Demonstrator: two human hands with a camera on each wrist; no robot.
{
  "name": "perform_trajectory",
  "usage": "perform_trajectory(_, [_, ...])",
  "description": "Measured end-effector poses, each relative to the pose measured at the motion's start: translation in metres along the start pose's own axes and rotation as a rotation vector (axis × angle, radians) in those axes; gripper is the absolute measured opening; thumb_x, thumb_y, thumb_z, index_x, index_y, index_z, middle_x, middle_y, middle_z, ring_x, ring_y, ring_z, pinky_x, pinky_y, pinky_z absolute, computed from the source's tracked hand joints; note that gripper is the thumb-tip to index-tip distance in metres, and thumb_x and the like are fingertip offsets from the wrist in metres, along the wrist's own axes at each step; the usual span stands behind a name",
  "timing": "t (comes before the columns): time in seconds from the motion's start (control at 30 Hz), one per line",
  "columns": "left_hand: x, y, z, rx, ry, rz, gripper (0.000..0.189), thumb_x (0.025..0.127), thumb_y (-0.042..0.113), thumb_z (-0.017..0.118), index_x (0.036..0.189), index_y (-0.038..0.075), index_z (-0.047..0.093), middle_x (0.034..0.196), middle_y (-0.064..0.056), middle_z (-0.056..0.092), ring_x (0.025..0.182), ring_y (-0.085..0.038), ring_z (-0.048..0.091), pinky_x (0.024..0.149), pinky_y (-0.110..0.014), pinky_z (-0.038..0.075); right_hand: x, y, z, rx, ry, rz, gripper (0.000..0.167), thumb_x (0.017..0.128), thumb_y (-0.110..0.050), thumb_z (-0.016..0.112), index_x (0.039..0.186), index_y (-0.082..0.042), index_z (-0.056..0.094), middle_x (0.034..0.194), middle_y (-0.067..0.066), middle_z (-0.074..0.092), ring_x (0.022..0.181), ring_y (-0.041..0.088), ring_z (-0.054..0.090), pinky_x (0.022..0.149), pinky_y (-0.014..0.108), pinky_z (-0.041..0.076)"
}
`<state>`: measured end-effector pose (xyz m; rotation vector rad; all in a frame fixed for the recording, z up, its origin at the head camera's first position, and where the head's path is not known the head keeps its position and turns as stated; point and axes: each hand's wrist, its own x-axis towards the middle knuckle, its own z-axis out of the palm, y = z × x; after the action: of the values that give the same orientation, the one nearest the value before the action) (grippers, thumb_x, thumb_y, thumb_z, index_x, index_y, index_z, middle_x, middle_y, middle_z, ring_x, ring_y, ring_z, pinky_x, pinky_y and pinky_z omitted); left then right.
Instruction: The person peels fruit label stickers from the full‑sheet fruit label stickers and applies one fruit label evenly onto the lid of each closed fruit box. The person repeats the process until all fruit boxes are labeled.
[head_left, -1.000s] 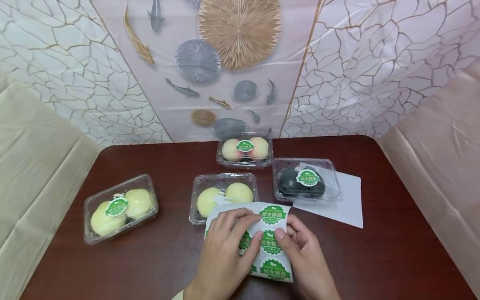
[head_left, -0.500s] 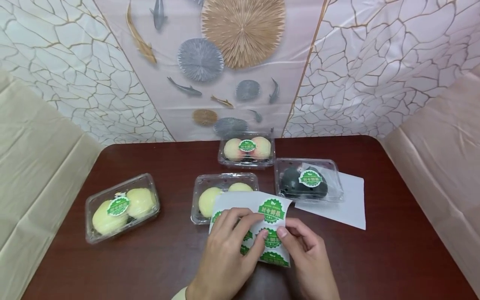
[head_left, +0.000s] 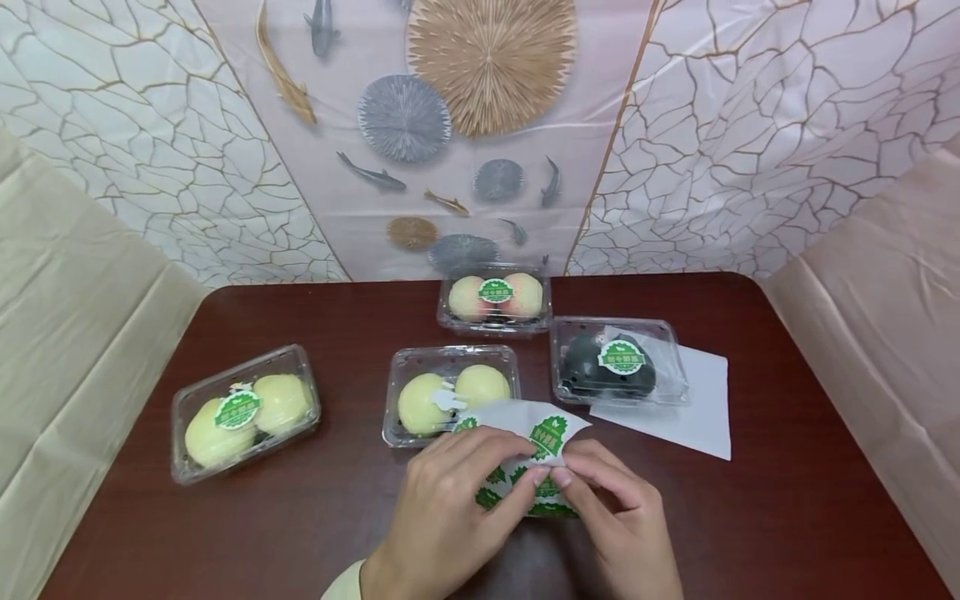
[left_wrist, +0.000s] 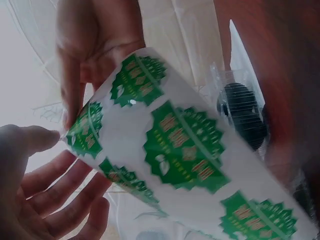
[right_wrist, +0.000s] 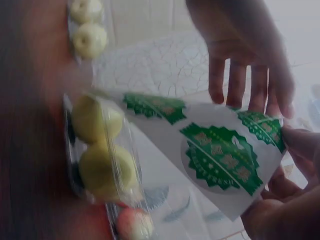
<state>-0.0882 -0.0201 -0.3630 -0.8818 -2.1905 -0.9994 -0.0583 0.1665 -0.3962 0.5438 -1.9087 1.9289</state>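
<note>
Both hands hold a white sheet of round green stickers [head_left: 512, 413] in front of the middle box. My left hand [head_left: 457, 500] has its thumb and index finger at the sheet, close to a sticker near the top right corner. My right hand [head_left: 622, 508] pinches the right edge with thumb and fingers. The sheet [left_wrist: 187, 145] bends to a narrow point between the fingertips in the left wrist view. The right wrist view shows the same curved sheet [right_wrist: 220, 155]. Behind it, the middle clear box [head_left: 401, 367] contains two pale yellow-green fruits, with a white patch on the lid.
A clear box [head_left: 180, 442] of two yellow-green fruits with a green sticker lies left. At the back stands a box [head_left: 543, 321] of pinkish fruits. To the right, a box [head_left: 667, 387] with dark contents partly covers white paper [head_left: 708, 400]. The tabletop [head_left: 322, 533] is dark red-brown.
The sheet lifted over the middle box, then came down again, and now bends more sharply near its right edge. The thumbs and fingertips of both hands have drawn closer together there.
</note>
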Motion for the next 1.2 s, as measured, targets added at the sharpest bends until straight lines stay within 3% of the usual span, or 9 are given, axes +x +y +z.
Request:
perform_trajectory(0.07, [0.001, 0.000, -0.001, 0.015, -0.008, 0.024, 0.013, 0.089, 0.017, 0.083, 0.101, 0.016, 0.078, 0.096, 0.008, 0.077, 0.085, -0.007, 0.073, 0.078, -0.028, 0.059, -0.001, 0.002, -0.001, -0.018, -0.010, -0.069, 0.034, 0.088, 0.027, 0.063, 0.110, 0.005, 0.076, 0.100, 0.008, 0.070, 0.094, 0.013, 0.064, 0.082, 0.020, 0.052])
perform_trajectory(0.23, [0.002, 0.000, -0.004, 0.057, -0.014, 0.111, 0.005, 0.091, 0.015, 0.077, 0.095, 0.016, 0.079, 0.090, 0.008, 0.076, 0.083, -0.005, 0.072, 0.076, -0.026, 0.058, -0.005, 0.003, -0.003, -0.080, -0.014, -0.128, 0.031, 0.087, 0.023, 0.069, 0.109, 0.003, 0.077, 0.098, 0.010, 0.070, 0.092, 0.012, 0.065, 0.082, 0.020, 0.052])
perform_trajectory(0.47, [0.002, -0.004, -0.004, 0.033, 0.001, 0.111, 0.015, 0.099, 0.015, 0.065, 0.089, 0.017, 0.076, 0.084, 0.010, 0.074, 0.077, -0.004, 0.070, 0.070, -0.023, 0.057, -0.011, 0.001, 0.000, -0.096, -0.001, -0.077, 0.033, 0.086, 0.026, 0.068, 0.109, 0.003, 0.076, 0.100, 0.008, 0.071, 0.090, 0.008, 0.065, 0.076, 0.018, 0.054])
perform_trajectory(0.6, [0.002, -0.017, 0.000, -0.064, 0.046, 0.000, 0.009, 0.093, 0.007, 0.071, 0.090, 0.015, 0.075, 0.082, 0.007, 0.073, 0.072, -0.004, 0.067, 0.068, -0.020, 0.057, -0.014, -0.001, 0.001, -0.097, 0.071, 0.068, 0.031, 0.088, 0.026, 0.065, 0.108, 0.005, 0.076, 0.099, 0.006, 0.072, 0.087, 0.007, 0.066, 0.071, 0.019, 0.057])
perform_trajectory(0.73, [-0.001, -0.032, -0.001, -0.169, 0.090, -0.182, 0.011, 0.089, 0.000, 0.074, 0.091, 0.011, 0.076, 0.082, 0.004, 0.073, 0.071, -0.003, 0.066, 0.064, -0.017, 0.056, -0.020, 0.000, -0.009, -0.207, 0.190, 0.340, 0.018, 0.094, 0.012, 0.069, 0.105, 0.000, 0.077, 0.088, 0.005, 0.073, 0.075, 0.011, 0.068, 0.063, 0.022, 0.057])
perform_trajectory(0.83, [-0.001, -0.044, -0.003, -0.162, 0.113, -0.283, 0.009, 0.090, 0.000, 0.076, 0.090, 0.009, 0.076, 0.080, 0.003, 0.073, 0.068, -0.002, 0.065, 0.061, -0.018, 0.057, -0.023, 0.005, -0.031, -0.230, 0.252, 0.619, 0.012, 0.101, -0.006, 0.071, 0.111, -0.003, 0.076, 0.086, 0.004, 0.074, 0.069, 0.015, 0.070, 0.059, 0.030, 0.059])
perform_trajectory(0.97, [-0.002, -0.056, -0.007, -0.094, 0.130, -0.317, 0.009, 0.090, 0.001, 0.077, 0.088, 0.010, 0.077, 0.078, 0.005, 0.073, 0.066, -0.001, 0.065, 0.059, -0.019, 0.057, -0.027, 0.017, -0.073, -0.327, 0.289, 0.875, 0.033, 0.106, -0.026, 0.067, 0.129, -0.003, 0.068, 0.091, -0.003, 0.074, 0.074, 0.011, 0.071, 0.063, 0.030, 0.059])
perform_trajectory(1.1, [-0.004, -0.064, -0.011, -0.039, 0.117, -0.325, 0.009, 0.091, 0.002, 0.078, 0.090, 0.011, 0.078, 0.079, 0.006, 0.073, 0.068, -0.001, 0.065, 0.057, -0.017, 0.055, -0.028, 0.030, -0.109, -0.590, 0.253, 0.987, 0.044, 0.108, -0.029, 0.062, 0.143, -0.002, 0.059, 0.099, -0.002, 0.072, 0.077, 0.002, 0.063, 0.065, 0.022, 0.053])
perform_trajectory(1.2, [-0.006, -0.068, -0.013, -0.013, 0.084, -0.362, 0.008, 0.091, 0.004, 0.078, 0.091, 0.012, 0.078, 0.080, 0.006, 0.073, 0.067, 0.000, 0.064, 0.056, -0.016, 0.054, -0.026, 0.039, -0.127, -0.746, 0.211, 1.005, 0.045, 0.108, -0.027, 0.061, 0.144, 0.000, 0.057, 0.102, 0.004, 0.072, 0.076, 0.003, 0.058, 0.064, 0.020, 0.047])
